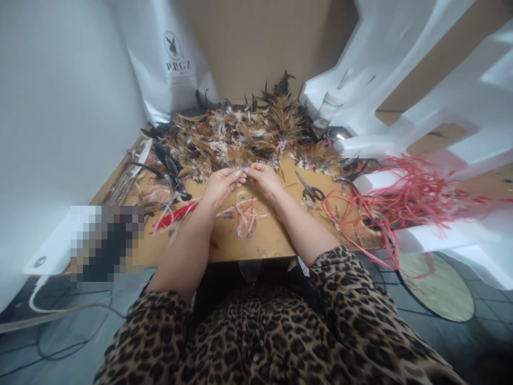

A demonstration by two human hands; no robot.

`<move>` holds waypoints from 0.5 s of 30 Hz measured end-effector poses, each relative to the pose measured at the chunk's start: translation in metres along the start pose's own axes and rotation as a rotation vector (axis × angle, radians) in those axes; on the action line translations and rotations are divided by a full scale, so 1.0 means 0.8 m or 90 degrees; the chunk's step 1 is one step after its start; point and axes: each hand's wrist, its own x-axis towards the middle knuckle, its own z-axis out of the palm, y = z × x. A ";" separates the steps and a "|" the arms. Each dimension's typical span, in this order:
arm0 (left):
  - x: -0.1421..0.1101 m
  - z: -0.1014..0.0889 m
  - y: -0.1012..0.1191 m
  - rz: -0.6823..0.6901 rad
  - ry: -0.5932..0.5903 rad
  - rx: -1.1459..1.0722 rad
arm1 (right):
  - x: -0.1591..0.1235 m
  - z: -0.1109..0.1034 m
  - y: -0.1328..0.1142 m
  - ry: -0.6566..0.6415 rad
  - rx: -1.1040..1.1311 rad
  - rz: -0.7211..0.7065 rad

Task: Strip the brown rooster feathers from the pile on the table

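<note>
Beyond the left hand (221, 185) and right hand (263, 178), a feather pile (228, 131) is spreading, one bunch (286, 120) seemingly tied, much else looking loose, while red strands (428, 187) are trailing to their right and both are pinching fingertips together, anything held being indiscernible.
</note>
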 end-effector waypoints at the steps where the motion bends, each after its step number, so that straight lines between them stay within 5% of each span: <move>1: 0.000 0.000 0.000 -0.009 -0.001 -0.008 | 0.000 0.000 -0.001 0.000 -0.002 -0.001; 15: 0.001 -0.002 -0.002 -0.091 0.002 -0.002 | -0.001 0.001 0.002 0.029 -0.109 -0.077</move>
